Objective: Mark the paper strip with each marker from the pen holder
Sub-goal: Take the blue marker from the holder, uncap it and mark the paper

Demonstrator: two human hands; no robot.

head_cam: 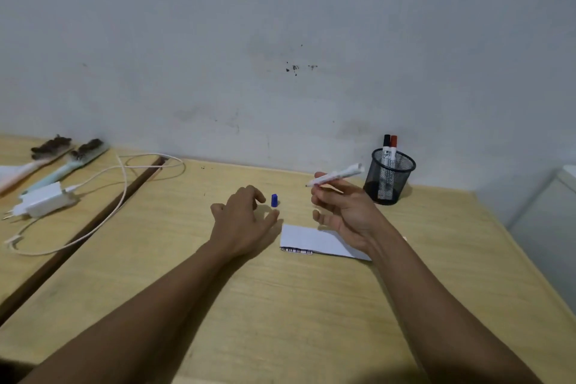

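Observation:
My right hand [344,212] holds an uncapped white marker [338,174] above the table, its tip pointing left. A blue cap [274,200] stands upright on the wooden table [280,305]. My left hand [243,221] hovers just left of the cap with fingers spread, holding nothing. The white paper strip [314,241] lies flat between my hands, with marks along its near left edge; my right wrist covers its right end. A black mesh pen holder [389,178] stands at the back right with a black-capped marker [386,146] and a red-capped marker [393,148] in it.
At the far left lie two brushes [67,159], a white charger block [42,199] and its looping white cable [121,184]. A dark gap [93,224] splits the table from a second one. A white cabinet [548,221] stands at the right. The wall rises right behind.

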